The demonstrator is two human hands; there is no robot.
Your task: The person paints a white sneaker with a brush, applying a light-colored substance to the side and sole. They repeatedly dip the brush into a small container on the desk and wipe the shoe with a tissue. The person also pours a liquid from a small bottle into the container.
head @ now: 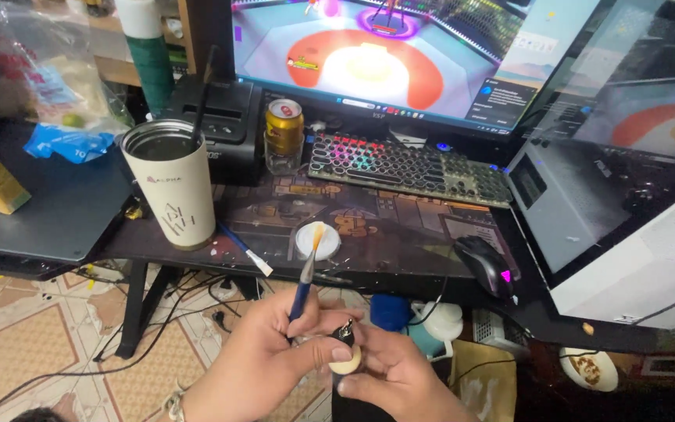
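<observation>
My left hand (255, 367) grips a thin blue-handled paintbrush (305, 281), its orange-tipped bristles pointing up toward a small white lid (326, 244) on the desk mat. The left thumb also presses on a small pale round piece (346, 362) with a black part above it. My right hand (400, 379) holds that small piece from the other side, fingers curled around it. Both hands sit below the desk's front edge, touching each other. A second brush (245, 250) lies on the desk next to a tall white tumbler (172, 184).
On the desk stand a gold can (283, 125), a lit keyboard (408, 166), a black mouse (483, 264), a monitor (400, 55) and a white computer case (611, 211). Cables lie on the tiled floor (33, 344). Plastic bags (48, 86) sit at the far left.
</observation>
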